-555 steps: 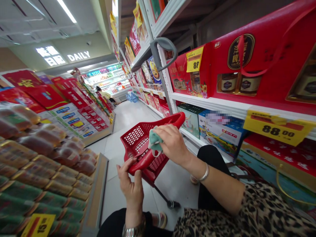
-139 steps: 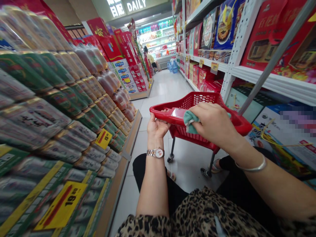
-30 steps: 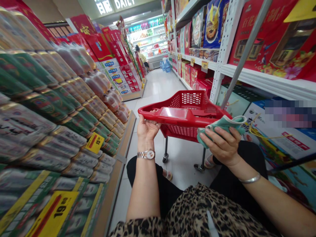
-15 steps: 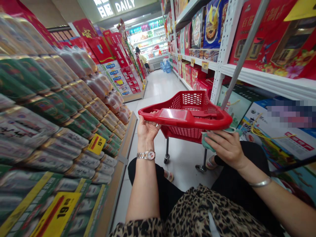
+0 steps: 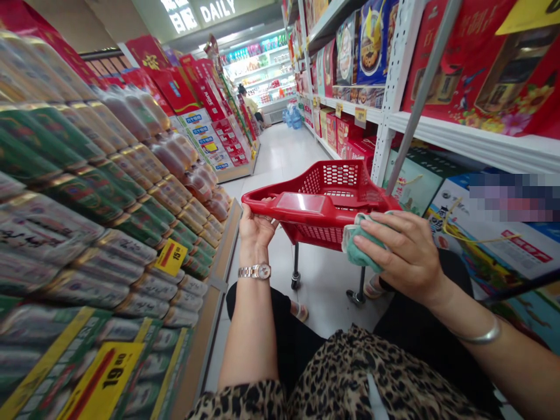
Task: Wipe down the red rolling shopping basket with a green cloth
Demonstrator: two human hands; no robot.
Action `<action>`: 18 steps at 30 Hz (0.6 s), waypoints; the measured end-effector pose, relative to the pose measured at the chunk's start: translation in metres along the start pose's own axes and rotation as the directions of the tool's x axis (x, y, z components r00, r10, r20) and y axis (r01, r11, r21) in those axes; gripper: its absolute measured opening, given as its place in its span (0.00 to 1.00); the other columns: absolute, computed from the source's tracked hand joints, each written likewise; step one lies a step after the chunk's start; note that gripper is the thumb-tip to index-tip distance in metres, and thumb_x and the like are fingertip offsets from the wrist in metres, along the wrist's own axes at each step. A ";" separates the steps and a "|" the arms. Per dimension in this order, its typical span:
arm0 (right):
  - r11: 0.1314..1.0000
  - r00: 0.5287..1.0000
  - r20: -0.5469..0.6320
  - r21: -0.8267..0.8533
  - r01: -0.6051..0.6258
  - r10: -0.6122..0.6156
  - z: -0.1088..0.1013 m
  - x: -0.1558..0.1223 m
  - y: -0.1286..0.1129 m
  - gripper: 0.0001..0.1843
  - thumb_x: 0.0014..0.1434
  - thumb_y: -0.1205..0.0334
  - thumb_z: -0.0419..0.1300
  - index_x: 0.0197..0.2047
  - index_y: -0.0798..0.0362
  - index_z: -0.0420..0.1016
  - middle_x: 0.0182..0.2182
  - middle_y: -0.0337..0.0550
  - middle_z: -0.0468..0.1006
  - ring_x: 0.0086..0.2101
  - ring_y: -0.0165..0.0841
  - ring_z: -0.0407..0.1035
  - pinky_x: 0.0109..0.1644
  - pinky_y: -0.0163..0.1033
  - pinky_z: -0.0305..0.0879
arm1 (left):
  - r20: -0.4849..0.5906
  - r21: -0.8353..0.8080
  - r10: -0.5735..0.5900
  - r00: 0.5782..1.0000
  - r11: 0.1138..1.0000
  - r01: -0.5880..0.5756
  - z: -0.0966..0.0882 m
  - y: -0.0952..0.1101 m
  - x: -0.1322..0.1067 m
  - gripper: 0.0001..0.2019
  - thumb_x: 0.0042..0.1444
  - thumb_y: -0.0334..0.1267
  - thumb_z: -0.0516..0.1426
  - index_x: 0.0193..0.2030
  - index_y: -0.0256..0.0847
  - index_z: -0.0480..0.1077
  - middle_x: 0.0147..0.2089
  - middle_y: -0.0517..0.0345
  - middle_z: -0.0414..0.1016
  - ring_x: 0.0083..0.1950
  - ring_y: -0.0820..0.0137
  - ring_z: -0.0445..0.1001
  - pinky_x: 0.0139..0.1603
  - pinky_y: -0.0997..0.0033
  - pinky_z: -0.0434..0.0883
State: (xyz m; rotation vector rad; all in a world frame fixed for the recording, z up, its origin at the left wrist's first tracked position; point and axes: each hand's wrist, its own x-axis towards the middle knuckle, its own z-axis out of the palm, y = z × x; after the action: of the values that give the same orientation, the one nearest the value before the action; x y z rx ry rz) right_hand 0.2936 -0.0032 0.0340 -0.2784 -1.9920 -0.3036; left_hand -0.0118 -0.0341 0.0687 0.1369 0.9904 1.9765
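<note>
The person sits low in a supermarket aisle with a wheeled red plastic shopping basket (image 5: pixel 335 175) tilted in front of the knees, its two black-wheeled casters (image 5: pixel 296 281) resting on the white tile floor (image 5: pixel 324 326). The left hand (image 5: pixel 256 228), palm up and with a metal wristwatch (image 5: pixel 254 271) on the wrist, curls its fingers around the basket's left end. The right hand (image 5: pixel 400 256), its fingers slightly spread, presses a bunched teal cloth (image 5: pixel 361 242) against the basket's lower right corner. A silver bangle (image 5: pixel 479 338) sits on that forearm. Leopard-print fabric (image 5: pixel 350 373) and black trousers (image 5: pixel 420 303) fill the bottom of the view. To the left, rows of canned drinks (image 5: pixel 87 198) stand on a display with a yellow price tag (image 5: pixel 170 258). To the right, white metal shelving (image 5: pixel 396 87) carries red gift boxes (image 5: pixel 450 58), and a grey rod (image 5: pixel 420 99), the basket's pull handle, rises just beside it. Another person (image 5: pixel 247 102) is far down the aisle.
</note>
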 end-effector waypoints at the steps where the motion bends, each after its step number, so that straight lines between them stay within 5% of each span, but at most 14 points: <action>1: 1.000 1.000 0.000 0.011 -0.026 0.026 -0.002 -0.001 0.001 0.22 0.67 0.68 0.58 0.60 0.37 0.75 0.54 0.39 0.81 0.56 0.40 0.74 0.61 0.54 0.68 | -0.002 0.002 -0.001 1.000 1.000 0.001 0.000 0.001 0.001 0.27 0.72 0.54 0.43 0.39 0.38 0.75 0.32 0.52 0.81 0.34 0.64 0.80 0.51 0.53 0.76; 12: 0.982 0.981 0.049 -0.031 -0.187 0.189 -0.021 -0.025 0.040 0.20 0.68 0.65 0.57 0.60 0.39 0.76 0.56 0.42 0.81 0.56 0.44 0.73 0.60 0.54 0.66 | -0.018 0.020 0.010 1.000 1.000 -0.010 0.000 0.008 0.007 0.27 0.72 0.54 0.42 0.40 0.38 0.75 0.32 0.52 0.80 0.32 0.64 0.79 0.49 0.53 0.77; 18: 0.943 0.944 -0.033 -0.046 -0.329 0.328 -0.026 -0.006 0.048 0.22 0.66 0.66 0.57 0.61 0.43 0.76 0.55 0.47 0.80 0.52 0.43 0.75 0.57 0.51 0.72 | -0.083 -0.009 0.067 0.994 0.998 -0.068 0.000 0.018 0.010 0.25 0.73 0.53 0.41 0.38 0.40 0.71 0.30 0.56 0.77 0.31 0.66 0.79 0.40 0.59 0.79</action>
State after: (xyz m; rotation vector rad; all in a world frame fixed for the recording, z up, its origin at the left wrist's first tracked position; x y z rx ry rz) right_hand 0.3342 0.0333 0.0432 -0.6287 -1.8769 -0.1425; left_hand -0.0301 -0.0319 0.0783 0.0842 1.0393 2.0637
